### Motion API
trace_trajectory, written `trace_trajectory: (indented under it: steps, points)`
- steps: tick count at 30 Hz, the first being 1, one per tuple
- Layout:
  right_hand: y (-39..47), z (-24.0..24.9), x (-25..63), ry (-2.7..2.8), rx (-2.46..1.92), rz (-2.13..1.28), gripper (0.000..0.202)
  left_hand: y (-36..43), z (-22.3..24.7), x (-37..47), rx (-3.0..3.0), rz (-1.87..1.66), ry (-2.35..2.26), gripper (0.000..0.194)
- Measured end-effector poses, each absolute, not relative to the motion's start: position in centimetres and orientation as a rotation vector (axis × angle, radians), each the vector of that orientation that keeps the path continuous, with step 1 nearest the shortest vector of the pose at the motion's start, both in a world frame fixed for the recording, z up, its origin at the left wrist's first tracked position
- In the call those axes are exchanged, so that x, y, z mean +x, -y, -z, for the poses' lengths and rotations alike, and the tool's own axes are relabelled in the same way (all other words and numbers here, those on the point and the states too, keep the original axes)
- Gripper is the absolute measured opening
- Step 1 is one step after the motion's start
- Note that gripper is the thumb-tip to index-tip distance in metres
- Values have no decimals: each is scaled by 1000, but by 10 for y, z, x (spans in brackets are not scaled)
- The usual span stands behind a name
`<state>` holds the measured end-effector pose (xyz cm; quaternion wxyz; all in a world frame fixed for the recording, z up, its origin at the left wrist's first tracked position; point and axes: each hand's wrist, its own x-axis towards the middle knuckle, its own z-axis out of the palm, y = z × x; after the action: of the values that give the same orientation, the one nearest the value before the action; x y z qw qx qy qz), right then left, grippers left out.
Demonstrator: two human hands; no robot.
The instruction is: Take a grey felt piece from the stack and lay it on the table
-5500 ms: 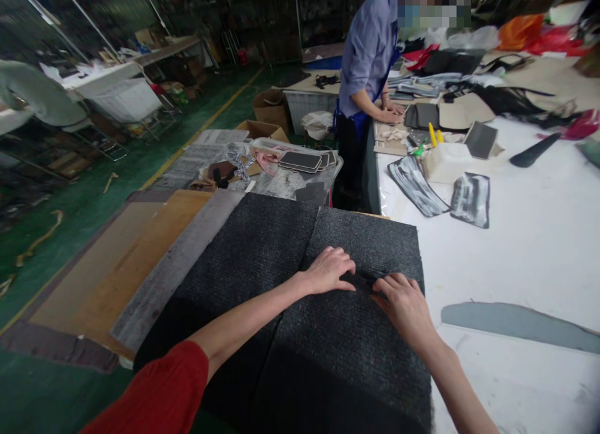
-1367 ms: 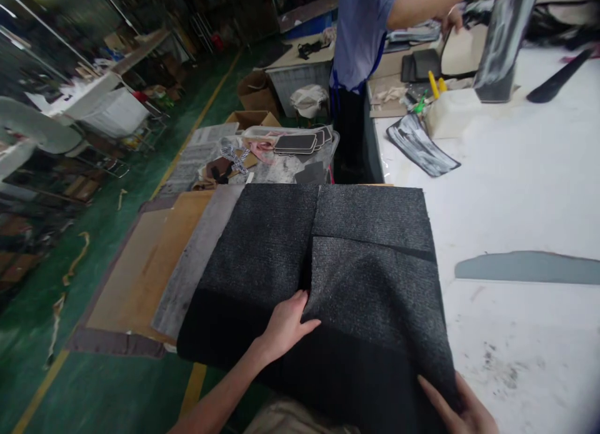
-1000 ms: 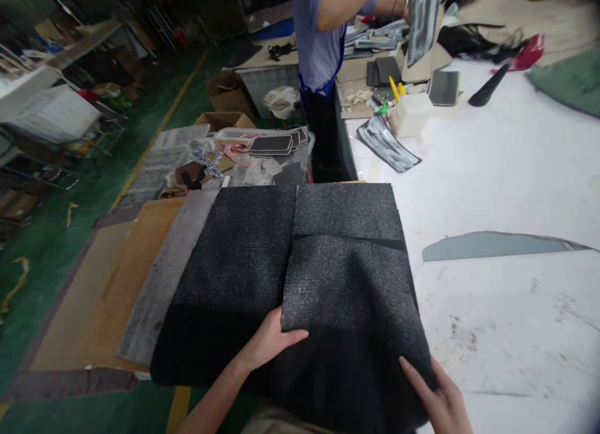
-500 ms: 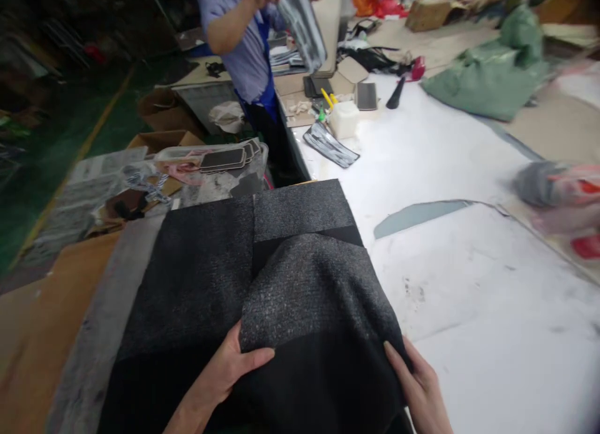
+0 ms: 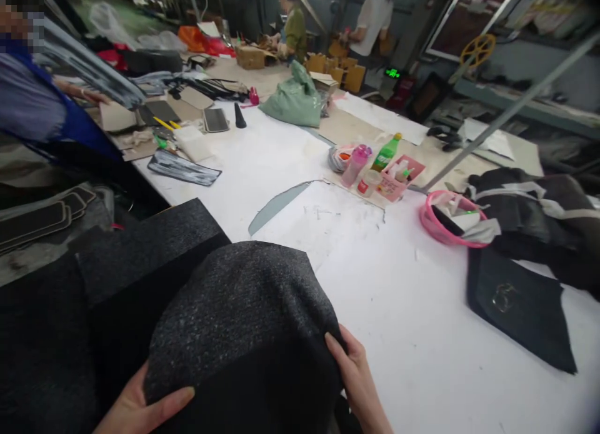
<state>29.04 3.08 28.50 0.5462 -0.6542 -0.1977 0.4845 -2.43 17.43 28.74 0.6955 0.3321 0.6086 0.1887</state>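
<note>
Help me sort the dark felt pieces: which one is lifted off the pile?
The speckled grey felt piece, bulging upward and gripped by the left hand and right hand. The darker felt sheets behind it lie flat.

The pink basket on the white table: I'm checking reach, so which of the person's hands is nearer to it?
Right. The right hand grips the felt sheet's right edge, on the side toward the pink basket; the left hand holds the sheet's left corner, farther away.
</note>
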Motion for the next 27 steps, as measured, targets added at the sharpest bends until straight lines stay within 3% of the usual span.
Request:
trace_trajectory:
  steps: [4,9,13,16,18,21,27]
  points:
    - [52,-292,347,287,-1599,-1021,44,-164,-307,77,825,-312,-1049,71]
    - [166,-297,420,13,-1770,-693,56,-140,-314,213,907,-168,-610,75]
    - [218,-259,485,-100,-1846,-474,66,-119,-270,321,1089,-128,-440,78]
    - [235,-198,530,-145,-2013,-403,74,-101,-218,384,1194,-87,-496,65]
    - [243,-157,550,-202,-2106,-396,79,-91,-188,408,1247,-57,-559,54]
    - [255,-118,560,-191,-2240,-397,69,-80,-160,418,1339,-50,-616,47]
    - [259,-115,546,-21,-2464,-310,78,-61,-147,411,1525,-145,-682,50]
